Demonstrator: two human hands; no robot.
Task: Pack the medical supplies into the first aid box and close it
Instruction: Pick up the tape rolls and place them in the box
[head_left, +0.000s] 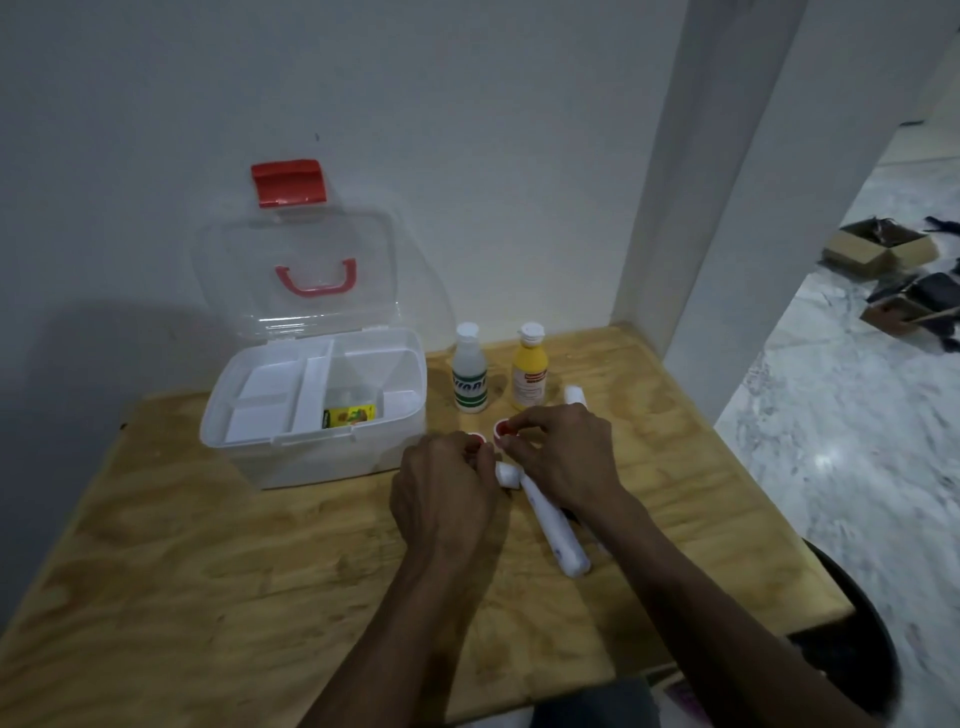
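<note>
The white first aid box stands open on the table, its clear lid with a red handle leaning on the wall. A small yellow packet lies inside. My left hand pinches one small red-topped white item, and my right hand pinches another; both sit just right of the box. A long white roll lies between my wrists. Behind stand a clear bottle and a yellow bottle. Another white roll pokes out behind my right hand.
The wooden table meets the white wall at the back and ends at right by a white pillar. Cardboard boxes lie on the marble floor beyond. A dark round object sits below the table's right corner.
</note>
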